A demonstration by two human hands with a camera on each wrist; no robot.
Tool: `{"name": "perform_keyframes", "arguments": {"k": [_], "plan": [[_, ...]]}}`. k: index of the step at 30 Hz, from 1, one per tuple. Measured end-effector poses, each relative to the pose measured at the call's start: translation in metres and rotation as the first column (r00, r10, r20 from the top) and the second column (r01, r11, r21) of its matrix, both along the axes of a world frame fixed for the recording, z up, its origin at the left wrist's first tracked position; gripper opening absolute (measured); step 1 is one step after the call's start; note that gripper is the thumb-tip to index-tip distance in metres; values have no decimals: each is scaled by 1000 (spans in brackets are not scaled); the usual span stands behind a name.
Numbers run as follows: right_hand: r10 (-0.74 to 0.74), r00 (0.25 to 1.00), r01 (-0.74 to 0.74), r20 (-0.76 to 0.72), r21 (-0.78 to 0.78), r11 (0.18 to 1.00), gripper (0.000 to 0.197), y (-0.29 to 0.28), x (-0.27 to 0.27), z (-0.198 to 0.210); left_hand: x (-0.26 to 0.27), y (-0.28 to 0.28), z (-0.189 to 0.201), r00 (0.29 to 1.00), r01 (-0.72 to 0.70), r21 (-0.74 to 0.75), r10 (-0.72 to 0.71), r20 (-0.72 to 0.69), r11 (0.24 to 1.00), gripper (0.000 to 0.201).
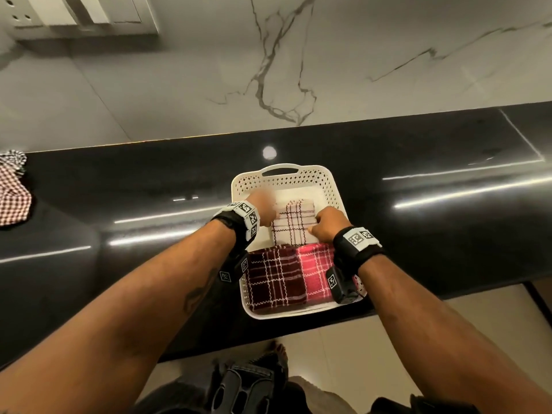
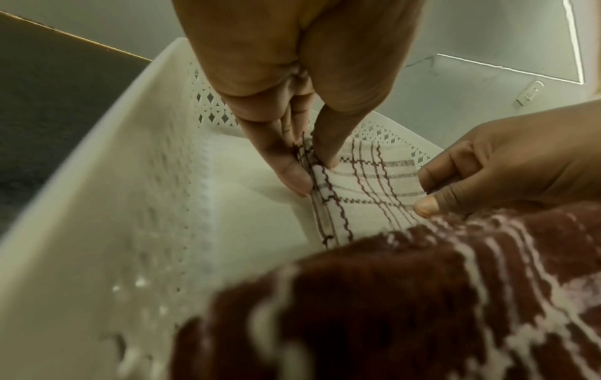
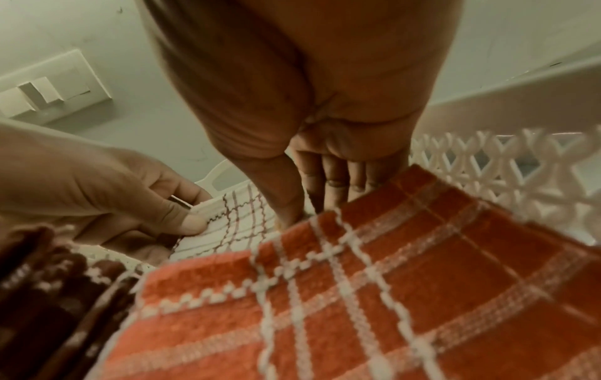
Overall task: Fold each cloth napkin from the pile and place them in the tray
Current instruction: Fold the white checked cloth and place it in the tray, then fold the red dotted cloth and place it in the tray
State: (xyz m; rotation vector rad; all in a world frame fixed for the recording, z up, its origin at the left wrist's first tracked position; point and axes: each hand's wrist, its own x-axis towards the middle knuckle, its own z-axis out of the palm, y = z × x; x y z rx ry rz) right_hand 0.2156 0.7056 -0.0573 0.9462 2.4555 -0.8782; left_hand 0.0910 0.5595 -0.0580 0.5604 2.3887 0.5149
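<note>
The white checked napkin [image 1: 294, 224], pinched at its sides by my left hand [image 1: 263, 212] and right hand [image 1: 328, 224], sits mid-tray [image 1: 334, 186] behind two folded napkins [image 1: 291, 277]; a pile [image 1: 12, 192] waits at the counter's [image 1: 149, 186] far-left edge.

White napkin [image 1: 294, 224], dark-red check; maroon napkin [image 1: 273, 279] and red napkin [image 1: 315, 274], white check; white tray [image 1: 286, 177]; black counter [image 1: 149, 189].

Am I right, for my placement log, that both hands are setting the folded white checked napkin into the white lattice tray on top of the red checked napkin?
Not on top. The head view shows the folded white checked napkin on the bare floor of the white lattice tray, beyond the red checked napkin. The left hand and right hand do each pinch an edge.
</note>
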Motion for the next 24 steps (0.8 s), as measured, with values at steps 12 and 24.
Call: {"name": "perform_keyframes", "arguments": {"k": [12, 24], "plan": [[122, 981, -78, -151, 272, 959, 39, -70, -31, 74, -25, -74, 57, 985, -19, 177, 49, -167, 984, 37], [693, 721, -683, -11, 153, 714, 69, -410, -111, -23, -133, -461, 4, 812, -435, -91, 347, -470, 896, 28]]}}
